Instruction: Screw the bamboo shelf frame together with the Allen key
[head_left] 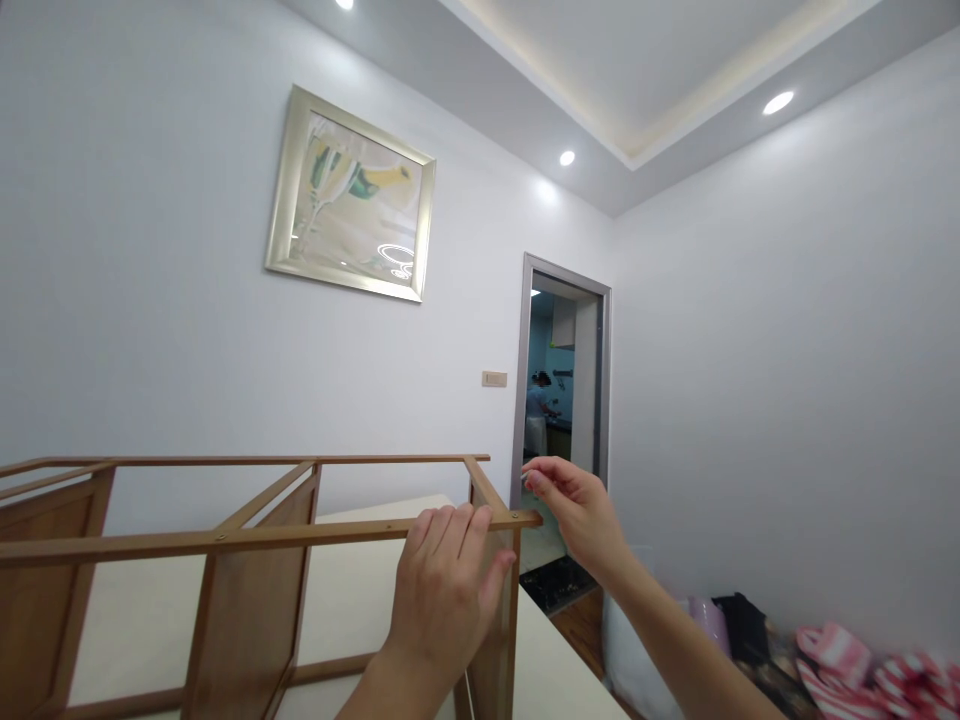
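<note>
A brown wooden shelf unit [352, 535] lies on its side, with its long rails running left to right and its panels standing between them. Curled over the near rail, close to its right end, my left hand [446, 580] grips the wood. Just right of the rail end, my right hand [574, 505] is raised in the air with thumb and forefinger pinched together. A small pale bit shows at those fingertips, too small to name. Screw heads are visible in the top of the near rail.
A cream tabletop [551, 660] lies under the shelf unit. Beyond it is a doorway [517, 400], where a person [536, 410] stands in another room. Bags and striped cloth [840, 655] lie by the right wall. A framed picture [360, 195] hangs on the facing wall.
</note>
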